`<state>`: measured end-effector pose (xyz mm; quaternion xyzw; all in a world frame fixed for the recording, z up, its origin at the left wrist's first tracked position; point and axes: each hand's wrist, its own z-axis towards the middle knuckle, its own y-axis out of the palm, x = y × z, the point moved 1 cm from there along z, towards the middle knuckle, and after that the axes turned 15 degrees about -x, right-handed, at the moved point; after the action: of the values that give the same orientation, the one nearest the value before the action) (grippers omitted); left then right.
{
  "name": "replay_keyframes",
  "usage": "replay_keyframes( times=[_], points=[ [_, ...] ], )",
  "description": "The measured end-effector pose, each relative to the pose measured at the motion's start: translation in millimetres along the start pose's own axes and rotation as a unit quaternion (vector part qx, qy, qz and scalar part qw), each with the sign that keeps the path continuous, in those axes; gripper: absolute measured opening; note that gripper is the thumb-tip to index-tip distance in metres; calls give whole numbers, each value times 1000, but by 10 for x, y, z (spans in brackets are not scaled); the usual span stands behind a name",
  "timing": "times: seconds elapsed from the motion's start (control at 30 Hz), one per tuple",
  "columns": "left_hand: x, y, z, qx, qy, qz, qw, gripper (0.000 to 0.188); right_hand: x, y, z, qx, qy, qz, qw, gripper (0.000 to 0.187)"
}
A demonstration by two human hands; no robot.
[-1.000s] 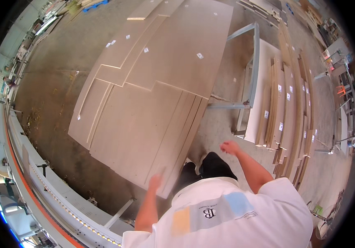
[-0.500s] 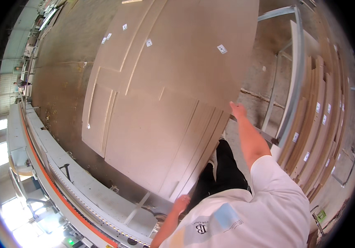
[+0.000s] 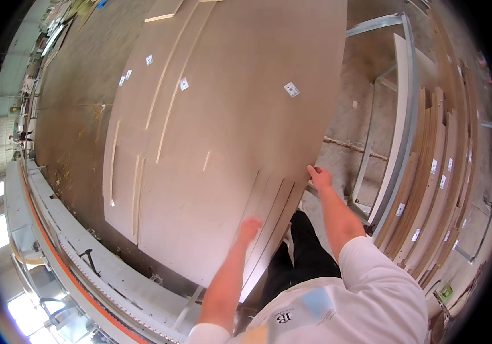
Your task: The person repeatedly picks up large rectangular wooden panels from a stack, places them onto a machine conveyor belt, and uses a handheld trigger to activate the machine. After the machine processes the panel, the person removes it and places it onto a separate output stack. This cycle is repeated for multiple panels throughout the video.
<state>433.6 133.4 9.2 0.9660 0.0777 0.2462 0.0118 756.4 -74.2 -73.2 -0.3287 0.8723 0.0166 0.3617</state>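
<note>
Wide brown panels (image 3: 246, 92) lie stacked in front of me, with small white labels on the upper ones. My right hand (image 3: 319, 176) pinches the near right corner of a large top panel, thumb and fingers at its edge. Below that corner, several narrow board strips (image 3: 272, 215) lie side by side at the near right of the stack. Over these strips is my left hand (image 3: 250, 227), its fingers smeared by motion; whether it touches them I cannot tell.
A long grey machine (image 3: 80, 258) with an orange strip runs along the left. Right of the stack stands a grey metal frame (image 3: 409, 86). Stacked long boards (image 3: 429, 172) with labels lie farther right. A person (image 3: 22, 136) is far off at the left.
My left hand has risen from the stack's near corner to above the strips. The right hand, still on the panel's corner, and that panel have come nearer to me and slightly left.
</note>
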Motion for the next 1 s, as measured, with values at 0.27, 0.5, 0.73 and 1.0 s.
replay_keyframes(
  times=[0.27,0.5,0.73,1.0],
  points=[
    [1267,-262,1267,11,47,-195,980,27,-108,-46,-71,-26,6,59,998,40],
    [1483,89,1383,81,97,-366,922,34,49,-57,-6,-71,8,105,992,41],
    [1601,37,1222,92,79,-378,918,35,-15,-21,-329,-88,-9,54,995,42],
    [971,223,456,-22,126,-383,915,48,-459,-79,-1678,-200,14,105,974,52]
  ],
)
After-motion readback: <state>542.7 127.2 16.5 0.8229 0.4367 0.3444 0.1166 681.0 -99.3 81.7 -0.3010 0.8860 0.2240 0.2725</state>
